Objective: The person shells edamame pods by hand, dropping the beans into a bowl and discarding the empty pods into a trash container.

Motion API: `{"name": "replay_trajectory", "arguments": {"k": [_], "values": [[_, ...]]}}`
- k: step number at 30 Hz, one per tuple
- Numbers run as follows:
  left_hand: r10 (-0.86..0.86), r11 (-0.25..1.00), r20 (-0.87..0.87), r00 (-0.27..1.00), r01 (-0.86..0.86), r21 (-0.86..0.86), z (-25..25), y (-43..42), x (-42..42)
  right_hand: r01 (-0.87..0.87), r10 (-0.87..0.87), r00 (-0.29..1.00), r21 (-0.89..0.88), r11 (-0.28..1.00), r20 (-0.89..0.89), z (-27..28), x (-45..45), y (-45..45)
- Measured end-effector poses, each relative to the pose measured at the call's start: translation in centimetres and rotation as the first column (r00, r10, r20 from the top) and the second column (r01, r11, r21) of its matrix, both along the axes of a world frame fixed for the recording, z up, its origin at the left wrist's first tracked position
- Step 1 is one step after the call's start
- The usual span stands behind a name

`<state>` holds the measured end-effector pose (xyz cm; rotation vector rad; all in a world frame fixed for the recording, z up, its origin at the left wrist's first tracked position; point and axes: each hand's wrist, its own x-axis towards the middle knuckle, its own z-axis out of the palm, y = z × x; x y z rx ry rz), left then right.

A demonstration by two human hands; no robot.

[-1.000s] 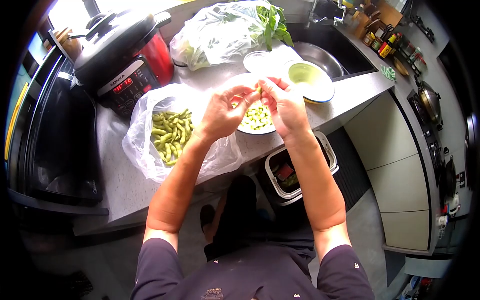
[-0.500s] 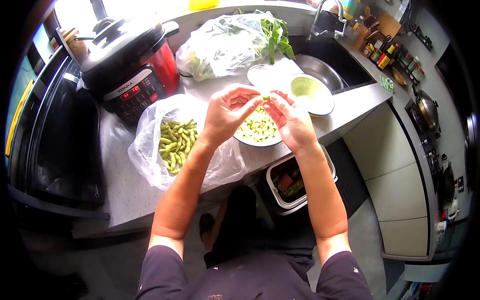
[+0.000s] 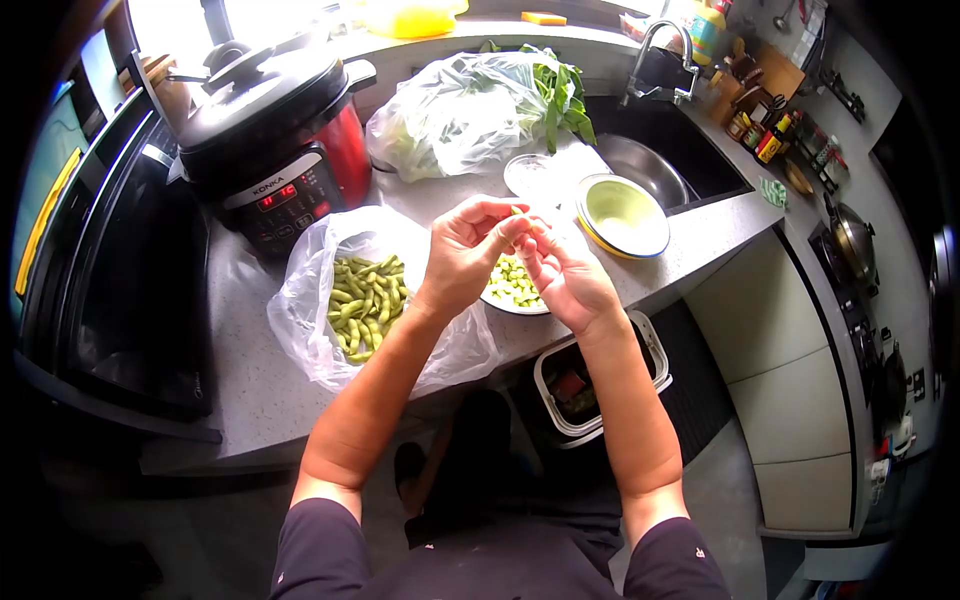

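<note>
Over a bowl (image 3: 518, 309) of shelled green beans (image 3: 514, 283), my left hand (image 3: 460, 255) and my right hand (image 3: 572, 280) meet at the fingertips. Both pinch a small green soybean pod (image 3: 517, 211), mostly covered by the fingers. To the left of my left hand, an open clear plastic bag (image 3: 300, 300) lies on the counter with many whole soybean pods (image 3: 366, 306) in it. The hands and wrists hide much of the bowl.
A red and black electric cooker (image 3: 270, 150) stands at the back left. Behind the hands lies a plastic bag of leafy greens (image 3: 455, 110). Stacked bowls (image 3: 640, 247) sit at right, near the sink (image 3: 640, 165). Below the counter edge is an open bin (image 3: 588, 428).
The view has shifted slightly, so the counter things sit lower. My fingertips have drawn closer together around the pod, which shows less now.
</note>
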<state>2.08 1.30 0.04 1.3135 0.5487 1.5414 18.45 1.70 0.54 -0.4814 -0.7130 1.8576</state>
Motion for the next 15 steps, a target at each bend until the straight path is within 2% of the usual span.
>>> {"name": "replay_trajectory", "arguments": {"k": [4,9,15], "values": [[0.003,0.999,-0.030,1.000,-0.002,0.043,0.40,-0.49,0.18,0.058,-0.058,0.998,-0.015,0.998,-0.004,-0.42,-0.10,-0.08],[0.058,0.997,-0.154,0.986,-0.050,0.053,0.01,-0.50,0.14,0.009,-0.009,1.000,-0.036,0.999,-0.012,-0.55,0.37,-0.44],[0.070,0.997,-0.204,0.976,-0.060,0.057,-0.07,-0.48,-0.17,-0.026,0.023,0.999,-0.077,0.997,-0.041,-0.79,0.51,-0.50]]}}
